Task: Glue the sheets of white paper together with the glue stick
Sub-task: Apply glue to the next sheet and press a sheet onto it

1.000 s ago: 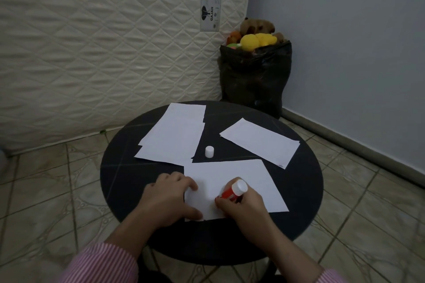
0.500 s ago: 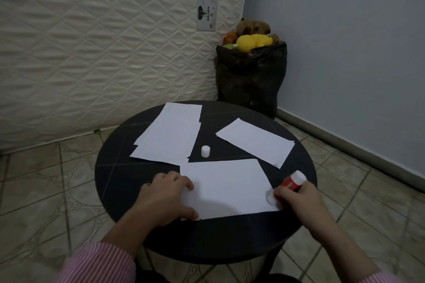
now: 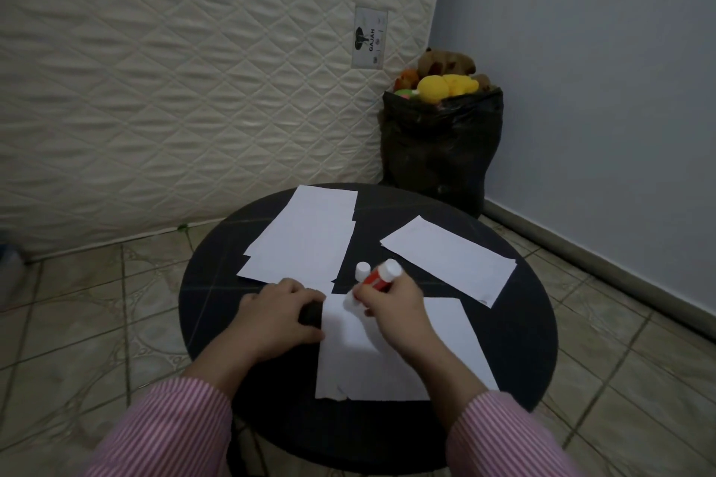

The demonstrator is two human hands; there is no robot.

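A white sheet (image 3: 391,360) lies at the near side of the round black table (image 3: 523,341). My right hand (image 3: 395,302) grips a red glue stick (image 3: 379,277), tilted, with its tip pressed on the sheet's far left corner. My left hand (image 3: 279,314) lies flat on the sheet's left edge, fingers curled. The stick's white cap (image 3: 362,269) stands upright just behind the stick. A pile of white sheets (image 3: 306,240) lies at the far left of the table, a single sheet (image 3: 449,259) at the far right.
A quilted mattress (image 3: 193,89) leans against the wall behind the table. A black bag (image 3: 441,151) full of soft toys stands in the corner. Tiled floor (image 3: 97,302) surrounds the table, with a grey wall (image 3: 600,70) to the right.
My right hand has carried the glue stick from the sheet's near right corner to its far left corner. The left hand has shifted slightly up the left edge. The camera tilted.
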